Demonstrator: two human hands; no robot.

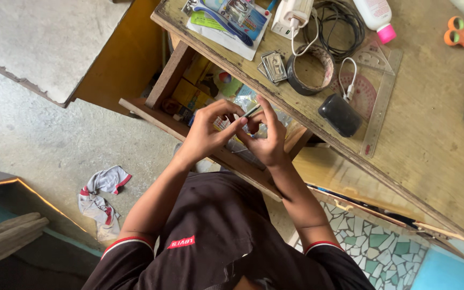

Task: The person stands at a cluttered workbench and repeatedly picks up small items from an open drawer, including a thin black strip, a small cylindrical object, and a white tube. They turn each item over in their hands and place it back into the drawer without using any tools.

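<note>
My left hand (206, 130) and my right hand (267, 135) meet over an open wooden drawer (154, 107) under the desk edge. Together they pinch a small thin dark and silver object (252, 111), held between the fingertips of both hands. What kind of thing it is cannot be told. Below the hands the drawer holds yellow boxes (188, 91), a clear plastic bag (243, 102) and other small items, partly hidden by my fingers.
The wooden desk (430, 134) carries a roll of dark tape (310, 70), a black case (339, 114), a clear ruler (381, 104), a protractor, cables, a white charger (291, 16), a pink-capped bottle (378, 16) and orange scissors (456, 30). A crumpled cloth (100, 196) lies on the concrete floor.
</note>
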